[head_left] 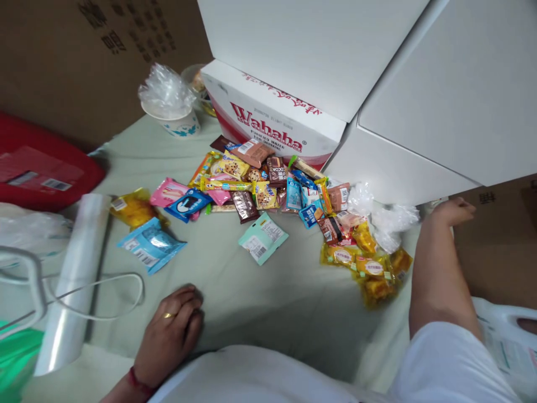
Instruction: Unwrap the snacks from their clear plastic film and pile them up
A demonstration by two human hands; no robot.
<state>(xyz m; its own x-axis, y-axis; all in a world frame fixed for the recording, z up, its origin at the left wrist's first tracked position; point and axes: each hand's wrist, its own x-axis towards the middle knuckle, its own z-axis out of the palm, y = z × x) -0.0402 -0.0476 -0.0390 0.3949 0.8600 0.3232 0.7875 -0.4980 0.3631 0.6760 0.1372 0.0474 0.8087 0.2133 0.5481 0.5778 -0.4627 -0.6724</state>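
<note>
My left hand [172, 330] rests flat on the pale green cloth [235, 291] near the front, fingers lying together, holding nothing. My right hand [455, 211] reaches out to the right beside the white boxes, and its fingers are hidden. A heap of wrapped snack packets [272, 184] lies in the middle of the cloth. A mint packet [263, 237] and a light blue packet [151, 244] lie apart from the heap. Yellow packets [369, 268] cluster near my right forearm.
A red-and-white Wahaha carton [272, 120] and white boxes [419, 101] stand behind the heap. A paper cup [178, 120] stuffed with plastic stands at the back. A plastic roll [75, 274], a white cord, a red pouch [42, 173] and clear bags [390, 218] lie around.
</note>
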